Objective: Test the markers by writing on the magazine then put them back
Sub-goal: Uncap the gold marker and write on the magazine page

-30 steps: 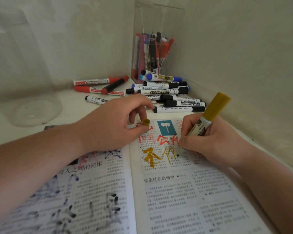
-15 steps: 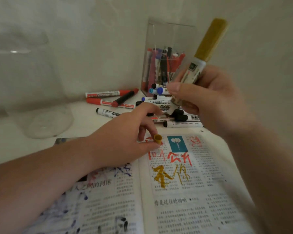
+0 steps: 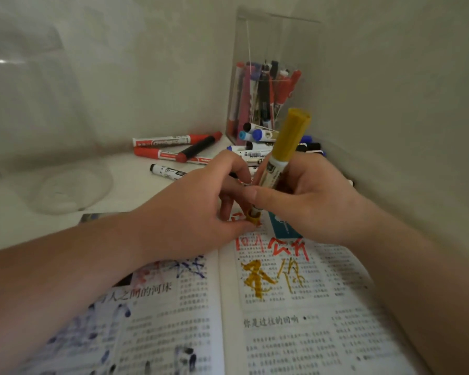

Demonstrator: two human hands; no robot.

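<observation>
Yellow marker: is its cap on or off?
Not fully on: the left hand pinches the small yellow cap at the tip of the yellow marker in the right hand.

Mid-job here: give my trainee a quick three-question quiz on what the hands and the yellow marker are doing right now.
1. True or false: the right hand grips the yellow marker with its writing end pointing down.
2. Which hand pinches the yellow cap? A: left hand. B: right hand.
3. Fill in: the yellow writing is on the magazine's ___ page.
Key: 1 true; 2 A; 3 right.
</observation>
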